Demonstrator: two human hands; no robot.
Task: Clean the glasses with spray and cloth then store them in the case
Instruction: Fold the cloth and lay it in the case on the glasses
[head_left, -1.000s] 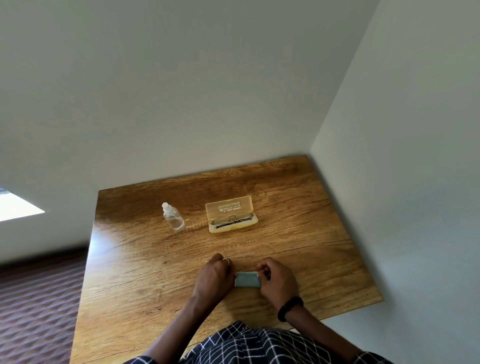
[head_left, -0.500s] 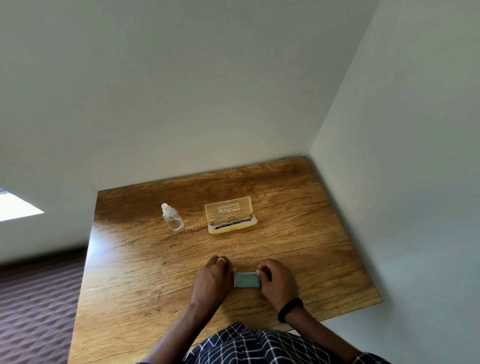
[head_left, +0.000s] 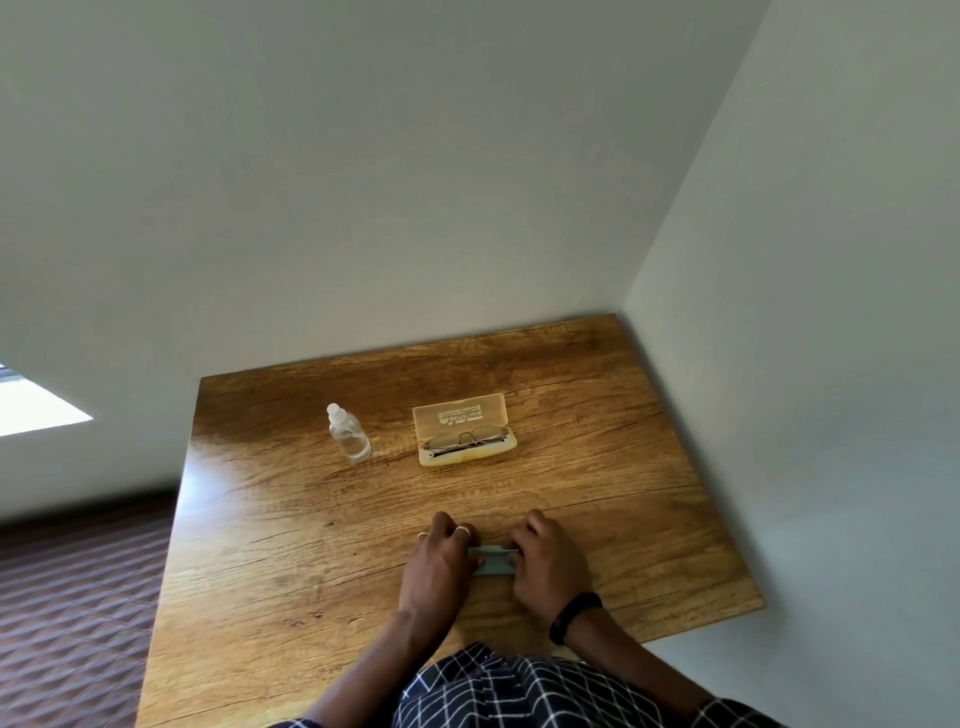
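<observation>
Pinching the cloth (head_left: 493, 565) at both ends, your left hand (head_left: 441, 561) and right hand (head_left: 548, 564) curl fingers onto it, close together, on your side of the open case (head_left: 460, 415). Glasses (head_left: 465, 439) lie inside that case; the spray bottle (head_left: 350, 441) stands left of it.

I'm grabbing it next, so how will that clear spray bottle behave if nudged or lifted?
The spray bottle looks small and clear plastic, so probably light. It stands upright, tall for its base, so a nudge may tip it. Round-bodied, it would then likely roll.
</observation>
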